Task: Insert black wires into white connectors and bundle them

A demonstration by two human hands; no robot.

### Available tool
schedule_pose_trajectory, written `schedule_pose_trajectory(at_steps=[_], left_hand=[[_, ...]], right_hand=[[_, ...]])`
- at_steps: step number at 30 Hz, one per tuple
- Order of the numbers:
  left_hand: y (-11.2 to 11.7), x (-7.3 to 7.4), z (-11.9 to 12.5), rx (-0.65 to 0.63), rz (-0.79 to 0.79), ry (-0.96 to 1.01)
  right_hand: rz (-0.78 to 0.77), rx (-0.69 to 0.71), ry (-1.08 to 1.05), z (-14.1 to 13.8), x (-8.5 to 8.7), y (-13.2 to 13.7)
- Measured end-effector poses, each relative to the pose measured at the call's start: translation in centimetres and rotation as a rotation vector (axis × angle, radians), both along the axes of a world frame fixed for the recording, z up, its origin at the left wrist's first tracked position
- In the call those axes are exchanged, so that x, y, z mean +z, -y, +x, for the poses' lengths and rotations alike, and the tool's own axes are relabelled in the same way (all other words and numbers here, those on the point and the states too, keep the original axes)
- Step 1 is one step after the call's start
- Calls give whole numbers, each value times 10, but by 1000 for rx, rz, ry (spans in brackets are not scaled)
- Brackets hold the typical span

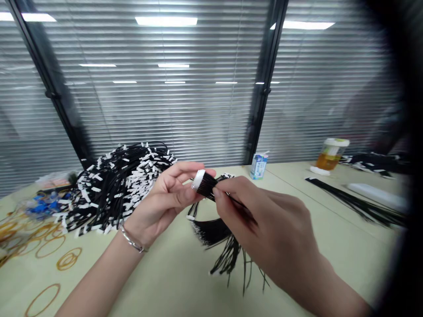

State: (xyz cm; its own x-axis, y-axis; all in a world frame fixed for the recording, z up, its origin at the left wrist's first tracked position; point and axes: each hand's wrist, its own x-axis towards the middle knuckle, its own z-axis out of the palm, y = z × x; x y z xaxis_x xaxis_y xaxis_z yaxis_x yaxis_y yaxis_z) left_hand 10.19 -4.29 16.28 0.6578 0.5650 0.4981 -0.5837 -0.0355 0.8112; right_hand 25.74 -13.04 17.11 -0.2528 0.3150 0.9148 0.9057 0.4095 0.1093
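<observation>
Above the middle of the table, my left hand (158,200) pinches the white end of a bundle of black wires (207,184) between thumb and fingers. My right hand (267,224) is closed round the same bundle just behind that white end, thumb and forefinger pressed together on the wires. Below the hands, more black wires (213,232) lie on the table in a flat, fanned row with small pale tips. Loose wire ends hang out under my right hand, which hides part of them.
A large heap of black cables with white tags (115,189) lies at the left. Near it are rubber bands (68,259) and blue pieces in clear plastic (42,204). Farther back stand a drink carton (258,166) and a cup of amber liquid (330,155). Black strips (353,200) lie right.
</observation>
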Motion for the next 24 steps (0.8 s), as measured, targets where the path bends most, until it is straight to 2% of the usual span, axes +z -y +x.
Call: schedule_pose_trajectory(at_steps=[12, 15, 20, 24], left_hand=[[2, 0, 1, 3, 66, 14], [3, 2, 1, 40, 71, -1], [1, 11, -11, 204, 130, 3], [-12, 22, -31, 345, 60, 162]], right_hand=[[26, 32, -35, -2, -1, 1], [-3, 38, -43, -1, 0, 0], [-188, 116, -88, 5, 1, -7], [-481, 178, -133, 12, 3, -15]])
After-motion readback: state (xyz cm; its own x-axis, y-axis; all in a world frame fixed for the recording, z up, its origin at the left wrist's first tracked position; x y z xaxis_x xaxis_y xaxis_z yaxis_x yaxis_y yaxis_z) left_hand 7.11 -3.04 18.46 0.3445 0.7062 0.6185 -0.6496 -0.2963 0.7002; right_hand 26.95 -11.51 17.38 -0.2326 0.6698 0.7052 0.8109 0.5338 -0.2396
